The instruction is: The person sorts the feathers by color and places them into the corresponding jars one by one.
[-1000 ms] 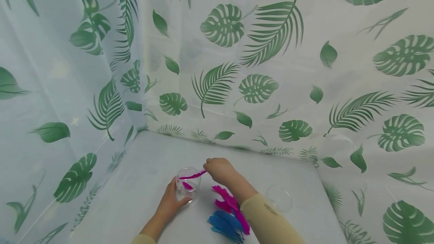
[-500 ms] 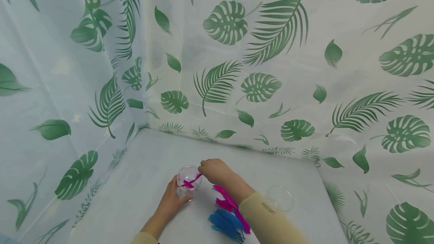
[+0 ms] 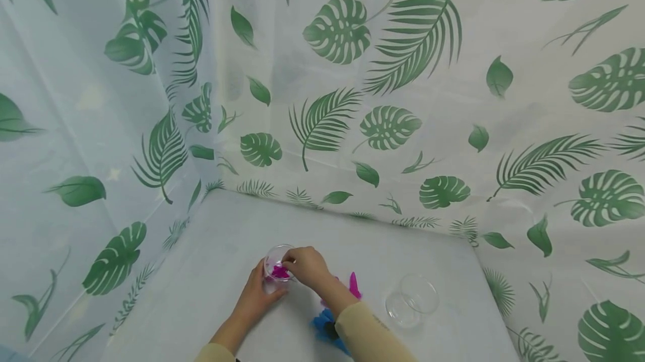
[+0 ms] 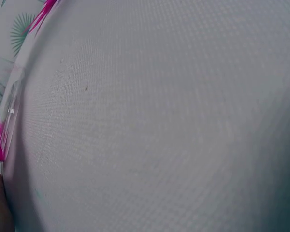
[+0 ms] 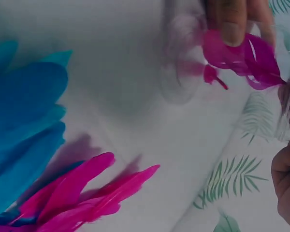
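Observation:
A clear round plastic cup (image 3: 276,251) stands on the white surface, its side gripped by my left hand (image 3: 254,297) with thumb and fingers spread around it. Pink feathers (image 3: 280,272) lie inside the cup. At the cup's right rim my right hand (image 3: 307,266) pinches a pink feather, seen through the clear wall in the right wrist view as a bright pink feather (image 5: 263,65). Under my right forearm sit more pink feathers (image 3: 355,285) and a bunch of blue feathers (image 3: 325,323), both partly hidden by the arm.
Right of my forearm lie a clear round lid (image 3: 425,295) and another clear round piece (image 3: 401,310), overlapping in the head view. A leaf-printed sheet (image 3: 342,127) rises behind the white surface (image 3: 242,227) and along its left and right sides.
My right hand has moved left and closer over the cup, lowering the pink feather into it. The forearm shifted left, uncovering a second clear round piece. My left hand keeps its grip.

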Motion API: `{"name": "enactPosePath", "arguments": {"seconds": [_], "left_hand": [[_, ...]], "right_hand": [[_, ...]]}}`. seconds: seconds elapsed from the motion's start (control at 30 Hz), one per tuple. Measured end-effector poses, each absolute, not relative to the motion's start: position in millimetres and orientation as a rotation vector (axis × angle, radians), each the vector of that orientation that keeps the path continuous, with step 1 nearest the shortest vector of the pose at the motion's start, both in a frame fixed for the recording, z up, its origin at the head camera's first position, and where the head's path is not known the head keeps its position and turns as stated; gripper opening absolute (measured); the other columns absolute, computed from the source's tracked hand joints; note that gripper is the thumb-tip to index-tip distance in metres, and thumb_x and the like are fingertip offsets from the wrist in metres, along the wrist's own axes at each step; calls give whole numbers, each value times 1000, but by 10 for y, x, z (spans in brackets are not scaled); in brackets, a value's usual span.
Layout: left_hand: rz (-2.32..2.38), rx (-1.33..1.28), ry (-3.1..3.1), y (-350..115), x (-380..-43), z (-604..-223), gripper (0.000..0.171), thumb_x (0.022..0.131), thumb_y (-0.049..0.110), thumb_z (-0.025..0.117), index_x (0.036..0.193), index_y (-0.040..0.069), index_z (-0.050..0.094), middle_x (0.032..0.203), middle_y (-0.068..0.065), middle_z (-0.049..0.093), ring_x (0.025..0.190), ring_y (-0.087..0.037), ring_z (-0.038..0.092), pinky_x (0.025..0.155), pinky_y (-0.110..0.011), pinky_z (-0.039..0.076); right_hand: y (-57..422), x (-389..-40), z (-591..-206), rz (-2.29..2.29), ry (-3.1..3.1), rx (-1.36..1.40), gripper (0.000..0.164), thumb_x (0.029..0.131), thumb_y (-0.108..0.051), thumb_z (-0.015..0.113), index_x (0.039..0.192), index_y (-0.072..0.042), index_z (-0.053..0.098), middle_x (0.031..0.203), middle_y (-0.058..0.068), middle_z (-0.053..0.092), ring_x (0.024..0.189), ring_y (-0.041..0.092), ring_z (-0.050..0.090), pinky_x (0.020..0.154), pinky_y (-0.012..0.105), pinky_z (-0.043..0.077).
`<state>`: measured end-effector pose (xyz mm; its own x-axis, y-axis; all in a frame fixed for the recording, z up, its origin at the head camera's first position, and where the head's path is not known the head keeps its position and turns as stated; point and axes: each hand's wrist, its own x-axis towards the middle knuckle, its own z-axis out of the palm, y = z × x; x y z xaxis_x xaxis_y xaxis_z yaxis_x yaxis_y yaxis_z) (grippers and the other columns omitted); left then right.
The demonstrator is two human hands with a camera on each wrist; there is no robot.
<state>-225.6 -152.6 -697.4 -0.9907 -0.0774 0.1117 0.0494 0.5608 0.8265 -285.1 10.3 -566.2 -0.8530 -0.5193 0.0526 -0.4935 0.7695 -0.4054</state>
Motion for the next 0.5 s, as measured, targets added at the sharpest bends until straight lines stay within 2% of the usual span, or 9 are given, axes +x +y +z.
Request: {"name": "enactPosePath", "arguments": {"seconds": [0.17, 0.3, 0.4, 0.5], "left_hand": [[-1391, -4, -2647, -1494, -2256, -6936, 108, 73, 51, 83, 154, 8, 24, 148, -23, 42, 139, -41, 41, 113, -55, 36], [-1363, -15, -2655, -1488, -2265, -6937, 108, 74, 53, 81, 153, 6, 24, 147, -25, 43, 138, -41, 42, 112, -55, 37], [-1368, 1, -2670, -1492, -2266, -6948, 109, 75, 55, 80, 154, 7, 22, 147, -25, 43, 139, -41, 42, 113, -56, 36], [-1386, 26, -2674, -1500, -2252, -6964, 109, 75, 54, 80, 154, 7, 23, 147, -26, 42, 138, -43, 42, 112, -57, 36]], "right_hand": [[143, -2827, -5684, -457, 2972, -898, 10, 91, -29, 71, 95, -23, 78, 89, -11, 75, 83, 7, 68, 76, 26, 55], [252, -2819, -5639, -383, 2993, -949, 15, 93, -32, 68, 103, -25, 78, 96, -10, 76, 92, 11, 71, 82, 31, 57], [448, -2828, -5550, -497, 3011, -896, 20, 95, -32, 65, 109, -25, 76, 104, -7, 76, 100, 15, 70, 89, 36, 56], [761, -2830, -5448, -717, 3036, -774, 21, 96, -30, 63, 112, -23, 75, 110, -4, 75, 106, 18, 69, 92, 40, 56]]}}
